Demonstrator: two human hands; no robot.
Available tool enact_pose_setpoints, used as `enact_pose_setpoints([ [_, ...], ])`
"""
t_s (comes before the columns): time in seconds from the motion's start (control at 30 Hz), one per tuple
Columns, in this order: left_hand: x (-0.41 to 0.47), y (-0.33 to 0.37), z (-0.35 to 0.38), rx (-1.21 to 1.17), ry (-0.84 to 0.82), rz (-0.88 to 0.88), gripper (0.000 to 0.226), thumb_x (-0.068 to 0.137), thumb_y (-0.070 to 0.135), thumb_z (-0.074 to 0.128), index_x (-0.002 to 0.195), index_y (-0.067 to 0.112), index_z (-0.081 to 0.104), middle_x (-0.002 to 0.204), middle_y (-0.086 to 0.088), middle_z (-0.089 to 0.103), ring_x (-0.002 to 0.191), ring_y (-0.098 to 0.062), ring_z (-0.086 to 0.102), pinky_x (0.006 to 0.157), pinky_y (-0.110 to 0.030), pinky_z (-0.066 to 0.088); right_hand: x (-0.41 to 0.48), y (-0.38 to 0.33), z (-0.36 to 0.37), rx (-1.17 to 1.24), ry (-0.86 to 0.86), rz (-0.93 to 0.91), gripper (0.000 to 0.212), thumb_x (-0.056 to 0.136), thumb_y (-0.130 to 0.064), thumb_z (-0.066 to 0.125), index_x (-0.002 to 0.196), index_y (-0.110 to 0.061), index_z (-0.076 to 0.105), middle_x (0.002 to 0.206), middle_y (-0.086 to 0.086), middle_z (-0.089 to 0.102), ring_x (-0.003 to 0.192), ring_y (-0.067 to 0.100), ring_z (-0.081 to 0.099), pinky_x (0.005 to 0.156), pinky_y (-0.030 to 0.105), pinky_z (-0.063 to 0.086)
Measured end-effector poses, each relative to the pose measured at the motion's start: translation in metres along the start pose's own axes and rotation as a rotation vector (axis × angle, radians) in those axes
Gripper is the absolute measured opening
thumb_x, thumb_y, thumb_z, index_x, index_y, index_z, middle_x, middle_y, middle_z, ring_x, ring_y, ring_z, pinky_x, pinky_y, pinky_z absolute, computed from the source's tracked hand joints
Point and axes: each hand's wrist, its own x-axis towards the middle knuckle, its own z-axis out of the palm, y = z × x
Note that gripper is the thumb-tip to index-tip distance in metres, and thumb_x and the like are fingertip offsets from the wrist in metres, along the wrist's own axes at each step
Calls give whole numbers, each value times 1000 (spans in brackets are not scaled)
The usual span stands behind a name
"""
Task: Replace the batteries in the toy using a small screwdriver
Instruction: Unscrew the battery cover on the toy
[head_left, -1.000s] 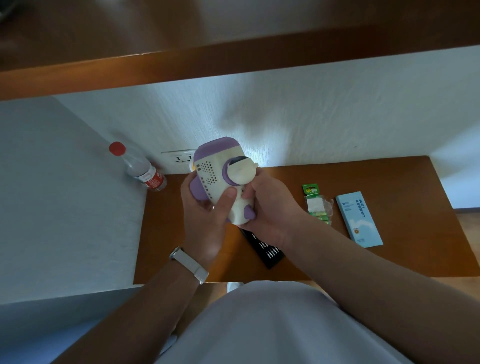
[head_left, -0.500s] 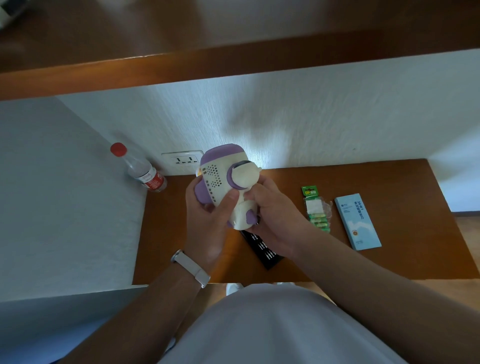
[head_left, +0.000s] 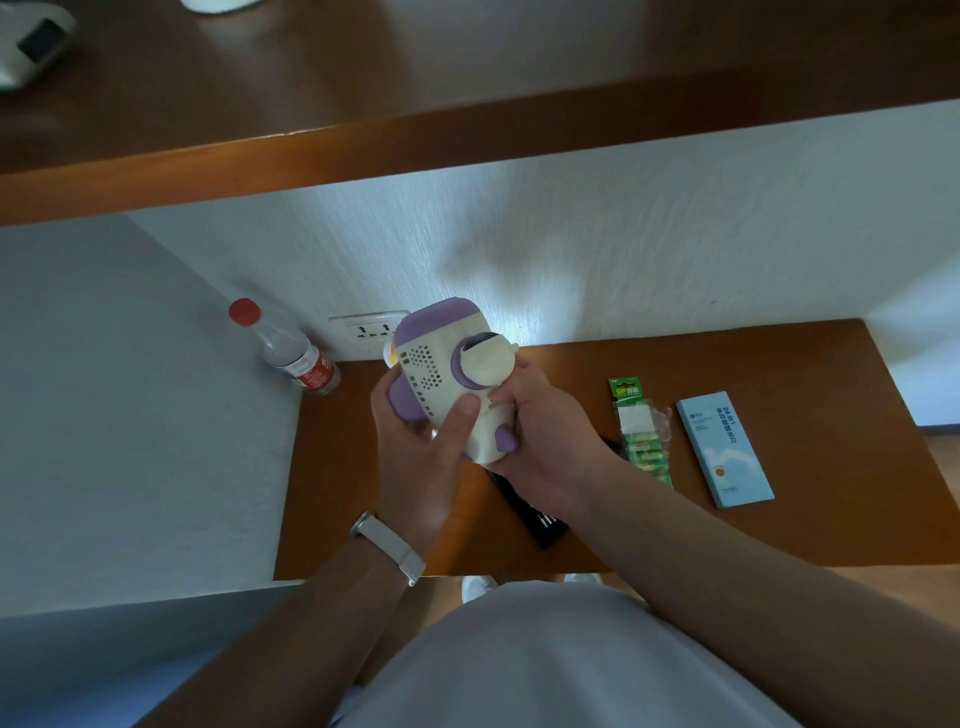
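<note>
Both hands hold the toy (head_left: 447, 379) up above the desk (head_left: 779, 535), over its back-left part. The left hand (head_left: 415, 457) grips its purple-and-cream body, thumb across the front; the right hand (head_left: 545, 441) has its fingers curled round the lower right side. The batteries (head_left: 644, 431) and a blue box (head_left: 724, 447) lie near the right edge, and a bottle (head_left: 291, 348) stands in the back-left corner.

Left hand (head_left: 415, 467): fingers (head_left: 383, 402) curled behind white-and-purple plastic toy (head_left: 431, 369), thumb (head_left: 460, 421) pressed flat on its front. Right hand (head_left: 550, 441): fingers wrapped round the toy's lower body. Both hands raised, close together.
</note>
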Motion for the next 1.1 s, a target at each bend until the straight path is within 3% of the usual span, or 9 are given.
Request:
enact_pose_setpoints([
  [0.13, 5, -2, -6, 15, -30, 46, 77, 78, 23, 73, 142, 1, 35, 128, -20, 60, 113, -35, 64, 88, -43, 61, 1, 1, 2, 114, -58, 18, 51, 88, 0, 49, 131, -27, 55, 127, 12, 66, 114, 35, 65, 87, 50, 58],
  [0.27, 3, -5, -6, -6, -28, 45, 69, 78, 26, 72, 136, 16, 37, 127, -10, 61, 112, -27, 65, 82, -31, 61, 3, 2, 1, 124, -94, 25, 52, 87, 3, 48, 127, -29, 58, 124, 12, 68, 110, 34, 68, 81, 49, 58],
  [0.37, 4, -6, -7, -62, -57, 12, 63, 77, 28, 74, 129, 28, 39, 124, -5, 62, 111, -24, 66, 81, -32, 62, 5, 3, -2, 98, -99, 10, 52, 86, 1, 52, 127, -31, 57, 125, 12, 67, 111, 35, 67, 86, 51, 57],
  [0.53, 7, -3, -9, -163, -129, 17, 95, 68, 41, 80, 142, 4, 34, 127, -20, 60, 111, -34, 65, 77, -30, 59, 6, 2, -2, -13, -101, -50, 59, 77, -12, 65, 130, -33, 53, 129, 12, 65, 114, 34, 66, 88, 51, 57],
  [0.63, 8, 0, -10, -181, -169, 14, 101, 64, 49, 85, 142, 7, 35, 127, -19, 60, 111, -32, 66, 75, -29, 59, 3, 3, -6, -175, -88, -126, 59, 77, -22, 66, 131, -41, 50, 129, 8, 63, 118, 32, 63, 93, 53, 55],
  [0.73, 6, 2, -10, -201, -196, -25, 84, 68, 37, 80, 138, 16, 38, 124, -7, 64, 112, -26, 67, 72, -28, 60, -1, 5, -14, -304, -72, -196, 51, 87, -24, 61, 129, -49, 48, 129, 4, 61, 119, 26, 61, 99, 53, 53],
  [0.9, 4, 6, -6, -172, -203, -33, 71, 73, 23, 86, 128, 23, 42, 112, 13, 69, 110, -14, 68, 72, -26, 59, -8, 5, -18, -422, -52, -294, 51, 86, -34, 57, 133, -52, 44, 129, -3, 60, 116, 15, 62, 91, 39, 58],
  [0.97, 5, 6, -4, -156, -212, -15, 66, 77, 12, 85, 125, 25, 42, 107, 20, 70, 108, -10, 68, 74, -25, 59, -10, 4, -17, -413, -45, -316, 52, 87, -35, 56, 134, -52, 44, 130, -3, 59, 118, 15, 61, 93, 40, 57],
  [1.1, 6, 6, -2, -151, -217, -12, 65, 77, 11, 83, 125, 23, 41, 107, 18, 70, 108, -10, 68, 75, -24, 59, -11, 2, -14, -248, -62, -296, 48, 87, -26, 60, 130, -47, 51, 131, 4, 60, 119, 23, 62, 95, 48, 56],
])
